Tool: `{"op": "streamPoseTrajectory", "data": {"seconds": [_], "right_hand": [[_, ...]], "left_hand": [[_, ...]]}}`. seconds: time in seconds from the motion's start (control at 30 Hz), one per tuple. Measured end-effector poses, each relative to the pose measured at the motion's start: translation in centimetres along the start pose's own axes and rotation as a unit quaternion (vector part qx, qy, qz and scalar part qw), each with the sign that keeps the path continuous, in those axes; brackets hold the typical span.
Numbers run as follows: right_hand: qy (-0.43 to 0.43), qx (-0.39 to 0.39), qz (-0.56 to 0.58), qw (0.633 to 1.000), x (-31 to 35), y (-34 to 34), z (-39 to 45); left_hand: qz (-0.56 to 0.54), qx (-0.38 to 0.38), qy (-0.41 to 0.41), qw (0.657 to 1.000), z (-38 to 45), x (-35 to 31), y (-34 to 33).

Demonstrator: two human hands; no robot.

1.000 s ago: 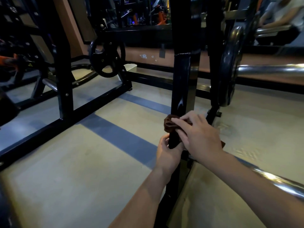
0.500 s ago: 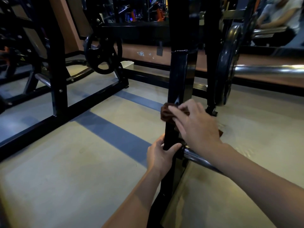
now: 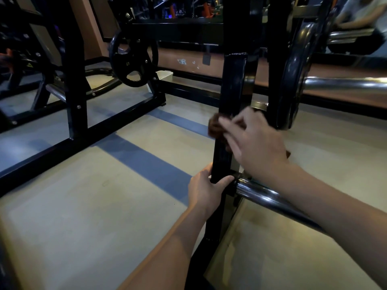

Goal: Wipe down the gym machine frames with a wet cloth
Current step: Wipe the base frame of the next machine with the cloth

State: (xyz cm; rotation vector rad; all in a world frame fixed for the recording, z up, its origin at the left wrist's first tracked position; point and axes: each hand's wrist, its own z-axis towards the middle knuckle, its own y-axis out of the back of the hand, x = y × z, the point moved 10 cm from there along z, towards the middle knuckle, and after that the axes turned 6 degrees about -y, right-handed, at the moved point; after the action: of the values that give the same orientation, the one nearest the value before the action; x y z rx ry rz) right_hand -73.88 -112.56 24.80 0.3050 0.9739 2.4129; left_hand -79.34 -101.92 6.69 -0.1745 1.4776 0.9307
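Floor (image 3: 83, 206): pale, crossed by a blue-grey stripe.
Black machine frame, left (image 3: 77, 91): upright and base rail, bolted.
Black upright post (image 3: 229, 97), centre: square section, glossy.
Weight plate, right (image 3: 293, 80): on a chrome bar (image 3: 345, 85).
Second weight plate (image 3: 134, 59): spoked, hung on the left frame.
Lower chrome bar (image 3: 270, 198): meets the post just beside the left hand.
Right hand (image 3: 255, 143): fingers curled over a brown cloth (image 3: 214, 126), pressing it against the post; motion-blurred.
Left hand (image 3: 206, 189): gripping the post below the cloth, thumb on the near face.
Hands apart, one above the other.
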Motion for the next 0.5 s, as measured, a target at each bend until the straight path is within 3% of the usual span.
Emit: {"op": "streamPoseTrajectory", "data": {"seconds": [0.13,0.2,0.33,0.43,0.5], "right_hand": [[0.131,0.125,-0.058,0.982,2.4,-3.9,-5.8],[0.136,0.094,-0.073,0.984,1.6,-2.9,-3.6],[0.028,-0.029,-0.064,0.997,-0.9,1.6,4.4],[0.000,-0.034,-0.069,0.997,-1.2,1.3,4.3],[0.043,0.003,-0.081,0.996,-0.2,-0.4,1.5]], "left_hand": [[-0.022,-0.003,0.042,0.999,0.0,1.2,-0.1],[-0.031,-0.001,0.024,0.999,0.2,1.0,-0.1],[-0.032,0.012,-0.019,0.999,0.0,0.2,-0.3],[-0.041,0.012,-0.016,0.999,0.0,0.2,-0.2],[-0.023,0.008,-0.013,1.000,0.1,0.3,-0.2]]}}
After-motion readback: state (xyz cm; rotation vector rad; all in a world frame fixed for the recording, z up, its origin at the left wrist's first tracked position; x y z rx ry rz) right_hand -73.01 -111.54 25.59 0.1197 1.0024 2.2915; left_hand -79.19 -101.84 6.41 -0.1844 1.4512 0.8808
